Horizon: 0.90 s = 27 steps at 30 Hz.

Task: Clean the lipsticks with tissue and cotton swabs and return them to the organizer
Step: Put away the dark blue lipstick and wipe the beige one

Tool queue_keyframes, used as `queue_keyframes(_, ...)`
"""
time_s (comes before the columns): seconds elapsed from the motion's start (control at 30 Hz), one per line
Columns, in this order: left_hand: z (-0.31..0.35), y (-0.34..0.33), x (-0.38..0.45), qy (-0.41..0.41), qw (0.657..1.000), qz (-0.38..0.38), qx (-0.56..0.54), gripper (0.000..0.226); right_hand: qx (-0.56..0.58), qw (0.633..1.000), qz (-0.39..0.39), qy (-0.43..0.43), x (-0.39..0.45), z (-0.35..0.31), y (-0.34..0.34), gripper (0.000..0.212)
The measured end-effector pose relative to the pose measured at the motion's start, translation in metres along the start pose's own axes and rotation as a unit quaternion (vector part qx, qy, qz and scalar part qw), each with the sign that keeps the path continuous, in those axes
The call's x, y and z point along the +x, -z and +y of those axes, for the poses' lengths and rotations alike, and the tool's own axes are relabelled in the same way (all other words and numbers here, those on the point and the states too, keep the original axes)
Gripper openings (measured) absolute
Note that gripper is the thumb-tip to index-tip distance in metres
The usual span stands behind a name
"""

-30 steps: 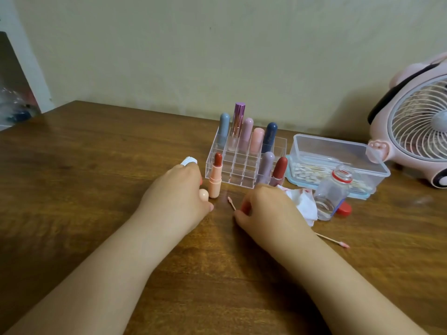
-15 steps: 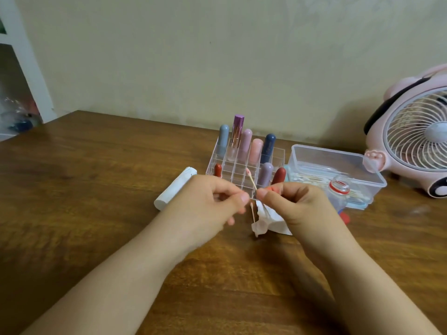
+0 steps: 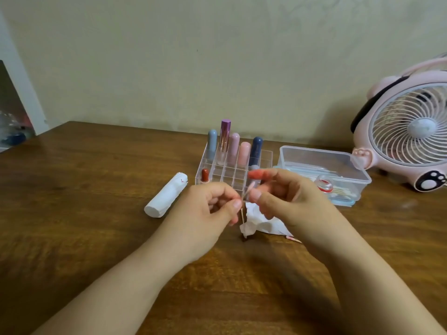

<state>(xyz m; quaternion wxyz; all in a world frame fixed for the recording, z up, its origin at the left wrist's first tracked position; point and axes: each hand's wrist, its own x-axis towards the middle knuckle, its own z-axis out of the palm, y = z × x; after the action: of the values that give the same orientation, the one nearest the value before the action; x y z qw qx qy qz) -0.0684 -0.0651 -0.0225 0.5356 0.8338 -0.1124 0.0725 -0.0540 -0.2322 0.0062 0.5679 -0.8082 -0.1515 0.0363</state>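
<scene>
Brown wooden worktop (image 3: 96,213): our left hand (image 3: 208,209) and right hand (image 3: 285,201) pinch a thin cotton swab (image 3: 246,193) before the clear acrylic organizer (image 3: 232,175); we risk snapping it.

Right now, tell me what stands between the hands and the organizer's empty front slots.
Nothing visible does. The left hand and right hand pinch a cotton swab just in front of the clear organizer. The crumpled tissue lies below the hands on the table; the white roll lies off to the left.
</scene>
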Motion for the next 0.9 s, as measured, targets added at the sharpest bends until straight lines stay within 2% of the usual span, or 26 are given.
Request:
queue_keyframes(0.13, 0.009, -0.009, -0.003, -0.016, 0.999, -0.026, 0.033, 0.016, -0.066, 0.998, -0.019, 0.010, -0.011, -0.014, 0.010, 0.001)
queue_keyframes(0.2, 0.017, -0.014, -0.001, -0.022, 0.998, -0.017, 0.051, 0.010, -0.084, 0.996, 0.002, 0.013, -0.018, -0.018, 0.027, 0.004)
queue_keyframes(0.27, 0.026, -0.017, 0.004, -0.015, 0.998, -0.001, 0.063, 0.004, -0.099, 0.992, 0.069, 0.027, -0.024, -0.020, 0.053, 0.005)
queue_keyframes(0.37, 0.040, -0.032, 0.022, 0.009, 0.995, -0.018, 0.100, 0.026, -0.124, 0.971, 0.194, 0.057, -0.032, -0.022, 0.097, 0.006)
queue_keyframes(0.43, 0.046, -0.051, 0.035, 0.013, 0.992, -0.037, 0.120, 0.039, -0.168, 0.958, 0.226, 0.054, -0.033, -0.021, 0.117, 0.005)
queue_keyframes(0.57, 0.050, -0.097, 0.056, 0.031, 0.987, -0.036, 0.152, 0.062, -0.258, 0.941, 0.215, 0.026, -0.029, -0.007, 0.131, 0.007)
queue_keyframes(0.7, 0.048, -0.125, 0.069, 0.074, 0.975, -0.050, 0.203, 0.081, -0.271, 0.942, 0.197, 0.027, -0.025, 0.007, 0.133, 0.009)
queue_keyframes(0.8, 0.042, -0.133, 0.073, 0.081, 0.973, -0.047, 0.213, 0.075, -0.275, 0.944, 0.178, 0.028, -0.023, 0.011, 0.134, 0.009)
queue_keyframes(0.9, 0.037, -0.134, 0.071, 0.055, 0.984, -0.022, 0.166, 0.061, -0.301, 0.940, 0.156, 0.039, -0.024, 0.009, 0.136, 0.008)
